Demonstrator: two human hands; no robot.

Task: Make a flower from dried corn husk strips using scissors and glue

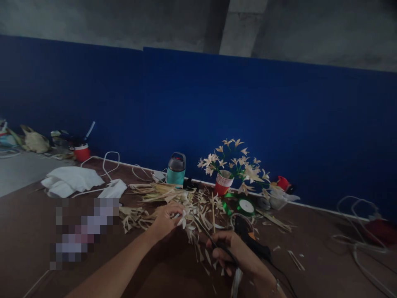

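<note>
My left hand [169, 217] is closed in a pinch on a pale flower [183, 219] that looks made of dried husk, its petals pointing down. To its right, my right hand [228, 247] grips dark-handled scissors [208, 234], with their thin blades slanting up and left towards the flower. Whether the blades touch the petals cannot be made out. Loose strips and cut husk pieces [203, 219] lie under and around both hands. Just beyond my right hand rests a black glue gun [254, 244] with an orange part.
A striped red cup [223, 182] holds several finished husk flowers at the back. Left of it stands a teal bottle [176, 170]. Green ribbon spools [246, 206] sit nearby. White cloth [72, 181] and cables [356, 240] occupy the sides; a blue partition [198, 111] borders the table.
</note>
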